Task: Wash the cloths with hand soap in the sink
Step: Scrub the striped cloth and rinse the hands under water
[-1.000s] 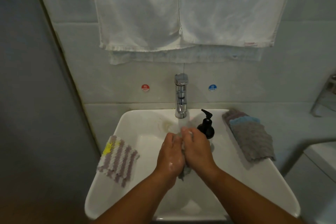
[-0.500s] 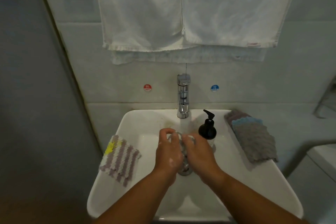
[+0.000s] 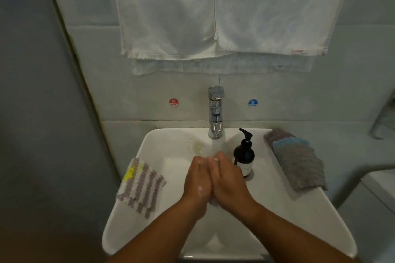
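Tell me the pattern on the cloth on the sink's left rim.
The striped cloth has mauve and white stripes with a yellow patch at one corner, seen in the head view.

Striped cloth (image 3: 141, 187): purple-white, yellow patch, on the sink's (image 3: 299, 215) left rim. Grey-blue cloths (image 3: 296, 159): stacked on its right rim. Soap bottle (image 3: 244, 154): black pump, upright beside the faucet.

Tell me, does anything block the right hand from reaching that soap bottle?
Nothing visible does. The right hand, pressed against the left hand under the running tap, sits just left of the black soap bottle, with only bare sink between them. The grey cloths lie farther right.
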A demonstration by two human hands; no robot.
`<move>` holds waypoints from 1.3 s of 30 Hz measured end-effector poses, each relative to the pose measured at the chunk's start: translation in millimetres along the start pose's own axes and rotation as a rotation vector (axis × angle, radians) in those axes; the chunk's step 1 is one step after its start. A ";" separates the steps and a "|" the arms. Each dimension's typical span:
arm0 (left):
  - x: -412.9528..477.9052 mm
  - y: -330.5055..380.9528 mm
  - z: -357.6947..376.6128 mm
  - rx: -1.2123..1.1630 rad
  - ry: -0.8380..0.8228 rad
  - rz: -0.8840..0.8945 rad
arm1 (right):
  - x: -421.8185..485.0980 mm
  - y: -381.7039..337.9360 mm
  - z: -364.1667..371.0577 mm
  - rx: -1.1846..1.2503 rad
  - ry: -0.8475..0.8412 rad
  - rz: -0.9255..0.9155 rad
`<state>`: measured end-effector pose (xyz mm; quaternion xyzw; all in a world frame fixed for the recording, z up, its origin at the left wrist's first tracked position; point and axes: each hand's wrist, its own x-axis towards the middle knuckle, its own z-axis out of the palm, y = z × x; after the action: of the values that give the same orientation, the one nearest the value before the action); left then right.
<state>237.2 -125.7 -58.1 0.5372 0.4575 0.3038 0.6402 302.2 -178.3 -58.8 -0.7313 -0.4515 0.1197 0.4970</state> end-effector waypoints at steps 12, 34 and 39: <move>-6.5 -2.2 -2.4 0.112 -0.032 0.034 | 1.2 -1.3 0.1 -0.016 0.014 0.024; -7.5 -1.1 4.0 0.105 -0.022 0.095 | -1.0 -0.5 -7.1 0.011 0.035 -0.006; -15.0 2.1 9.5 0.181 0.014 0.294 | 8.4 14.8 -9.1 0.000 0.039 0.144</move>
<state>240.1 -142.3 -52.1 0.6517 0.4040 0.3555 0.5345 320.6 -178.9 -64.5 -0.7641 -0.3880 0.1408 0.4958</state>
